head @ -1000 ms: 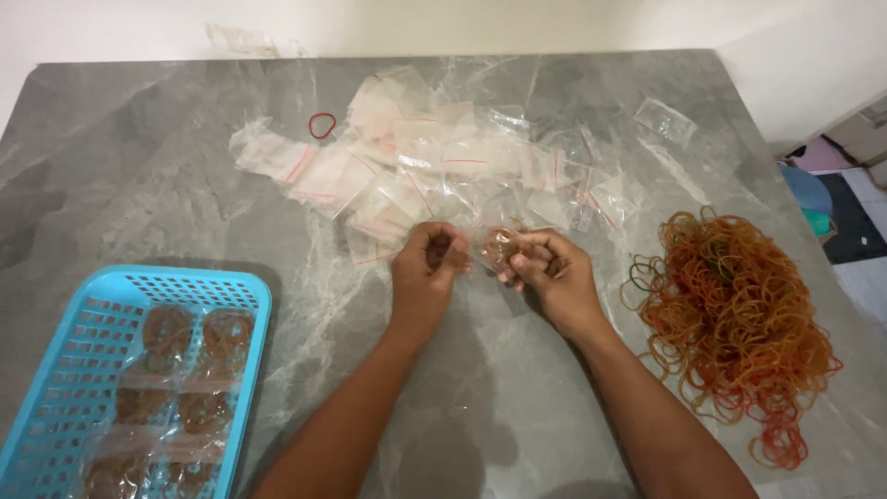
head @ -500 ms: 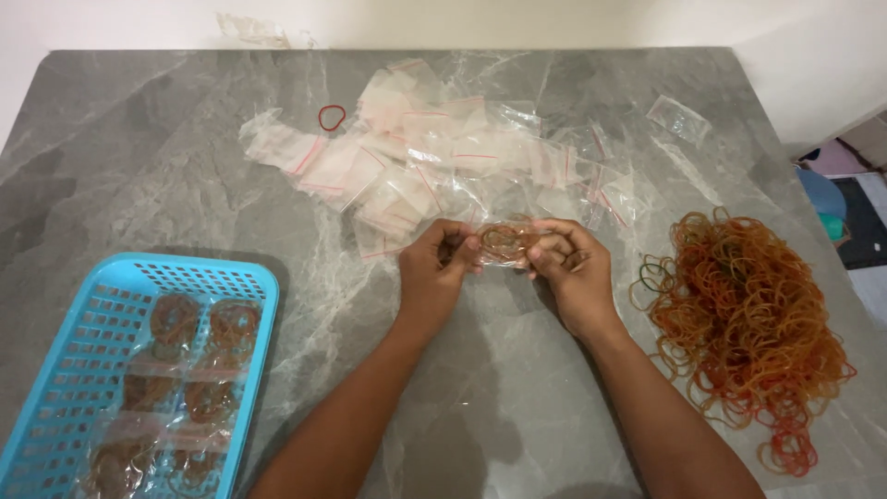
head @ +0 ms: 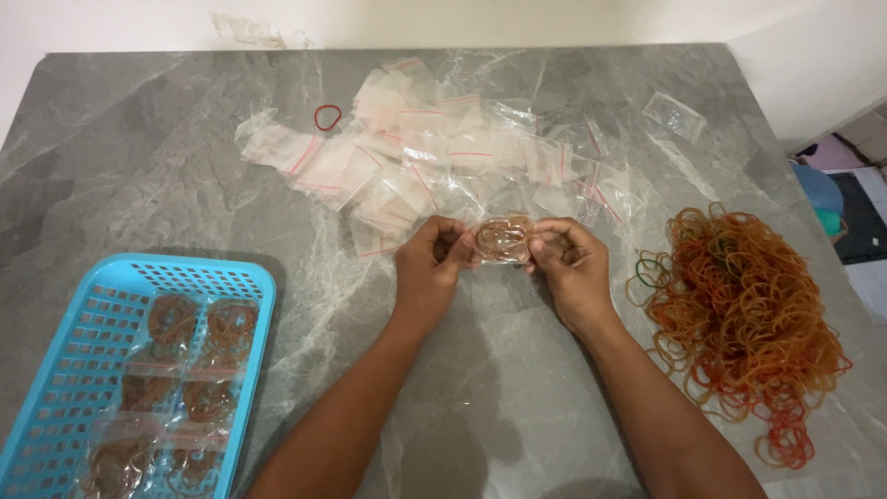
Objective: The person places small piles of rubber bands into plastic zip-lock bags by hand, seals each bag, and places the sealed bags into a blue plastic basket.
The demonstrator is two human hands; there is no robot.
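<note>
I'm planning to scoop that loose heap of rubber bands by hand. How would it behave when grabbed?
The rubber band heap looks tangled, so a grab would probably drag trailing loops. It seems light and floppy, likely sagging. Stray bands at its edge may slide off the smooth table.

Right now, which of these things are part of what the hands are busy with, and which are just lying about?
In use: left hand, right hand, small filled bag, rubber bands, empty bags, blue basket.
Lying about: red band, stray bag.
</note>
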